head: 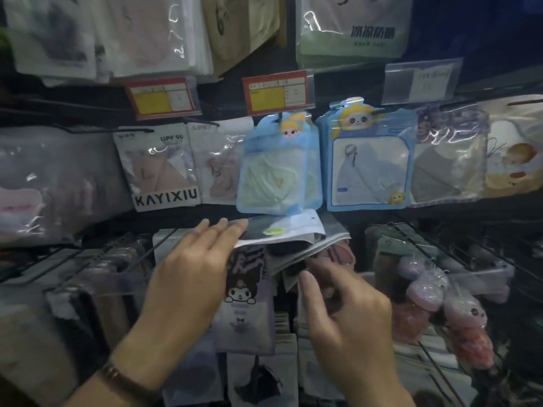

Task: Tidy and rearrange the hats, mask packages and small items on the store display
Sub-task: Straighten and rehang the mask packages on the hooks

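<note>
Stack of mask packages was tipped up flat, mid-display, just under the blue package with a green mask. Left hand lay on the stack's top, fingers straight, pressing, not clenched. Right hand sat below the stack's lower edge, fingers curled; too blurred to tell if it gripped anything. Purple cartoon package hung between the hands. KAYIXIU package hung left, bigger blue package right, pink plush items lower right, red-yellow price tag above.
</note>
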Action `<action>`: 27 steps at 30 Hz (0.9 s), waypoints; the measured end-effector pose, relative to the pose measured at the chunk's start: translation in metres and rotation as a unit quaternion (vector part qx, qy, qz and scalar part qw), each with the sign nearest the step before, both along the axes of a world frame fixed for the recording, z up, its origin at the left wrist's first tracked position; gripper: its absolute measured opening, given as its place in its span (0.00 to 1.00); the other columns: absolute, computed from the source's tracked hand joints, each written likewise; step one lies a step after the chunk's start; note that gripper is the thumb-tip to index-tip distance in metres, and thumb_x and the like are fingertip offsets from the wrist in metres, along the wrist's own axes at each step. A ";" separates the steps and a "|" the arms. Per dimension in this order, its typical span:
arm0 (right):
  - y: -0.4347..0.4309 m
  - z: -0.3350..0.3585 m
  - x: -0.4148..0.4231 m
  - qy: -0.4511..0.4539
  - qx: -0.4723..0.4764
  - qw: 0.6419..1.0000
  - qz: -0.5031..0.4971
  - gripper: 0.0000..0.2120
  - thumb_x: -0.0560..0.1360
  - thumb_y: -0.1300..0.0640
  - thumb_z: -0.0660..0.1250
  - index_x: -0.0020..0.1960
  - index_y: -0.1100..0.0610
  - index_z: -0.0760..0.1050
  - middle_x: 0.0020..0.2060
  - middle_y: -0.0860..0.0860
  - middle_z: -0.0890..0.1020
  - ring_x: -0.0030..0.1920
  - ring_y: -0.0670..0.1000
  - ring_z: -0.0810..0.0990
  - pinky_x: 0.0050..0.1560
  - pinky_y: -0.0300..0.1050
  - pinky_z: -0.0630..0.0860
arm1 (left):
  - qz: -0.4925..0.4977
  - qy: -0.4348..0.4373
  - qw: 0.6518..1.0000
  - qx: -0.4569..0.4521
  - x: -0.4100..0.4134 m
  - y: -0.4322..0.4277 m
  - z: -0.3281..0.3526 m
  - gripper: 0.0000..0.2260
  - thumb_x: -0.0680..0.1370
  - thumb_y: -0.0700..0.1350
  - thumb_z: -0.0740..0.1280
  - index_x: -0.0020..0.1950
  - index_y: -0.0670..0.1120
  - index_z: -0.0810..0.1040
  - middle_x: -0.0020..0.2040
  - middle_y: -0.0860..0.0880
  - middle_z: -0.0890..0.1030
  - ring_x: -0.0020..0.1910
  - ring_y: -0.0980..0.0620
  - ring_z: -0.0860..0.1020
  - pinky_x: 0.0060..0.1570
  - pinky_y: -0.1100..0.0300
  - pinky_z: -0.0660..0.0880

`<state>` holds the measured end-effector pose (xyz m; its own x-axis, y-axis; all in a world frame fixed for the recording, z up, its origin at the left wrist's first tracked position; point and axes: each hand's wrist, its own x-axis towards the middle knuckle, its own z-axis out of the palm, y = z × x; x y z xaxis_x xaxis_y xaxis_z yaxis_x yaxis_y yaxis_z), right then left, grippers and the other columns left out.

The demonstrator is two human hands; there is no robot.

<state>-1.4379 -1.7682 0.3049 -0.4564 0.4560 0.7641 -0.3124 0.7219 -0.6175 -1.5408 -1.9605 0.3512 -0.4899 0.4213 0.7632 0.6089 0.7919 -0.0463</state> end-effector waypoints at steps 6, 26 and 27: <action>-0.056 0.017 0.001 -0.021 -0.254 0.943 0.212 0.25 0.68 0.33 0.73 0.49 0.54 0.87 0.41 0.49 0.90 0.44 0.49 0.90 0.46 0.52 0.86 | -0.049 0.054 0.996 0.045 0.025 -0.035 -0.030 0.27 0.80 0.37 0.57 0.78 0.47 0.77 0.73 0.45 0.81 0.71 0.37 0.80 0.65 0.38 0.81; -0.156 -0.025 -0.014 -0.034 -0.451 0.870 0.195 0.17 0.79 0.72 0.65 0.38 0.59 0.85 0.28 0.46 0.85 0.32 0.41 0.83 0.30 0.29 0.75 | -0.148 -0.399 0.855 0.298 0.012 -0.169 -0.085 0.24 0.76 0.60 0.76 0.69 0.66 0.73 0.63 0.68 0.80 0.60 0.66 0.81 0.55 0.61 0.77; -0.162 -0.027 -0.017 -0.058 -0.451 0.865 0.213 0.15 0.79 0.72 0.64 0.39 0.60 0.84 0.28 0.47 0.85 0.29 0.41 0.82 0.28 0.30 0.75 | -0.164 -0.458 0.819 0.306 0.008 -0.174 -0.086 0.21 0.77 0.58 0.76 0.68 0.65 0.74 0.60 0.68 0.83 0.58 0.67 0.82 0.56 0.60 0.77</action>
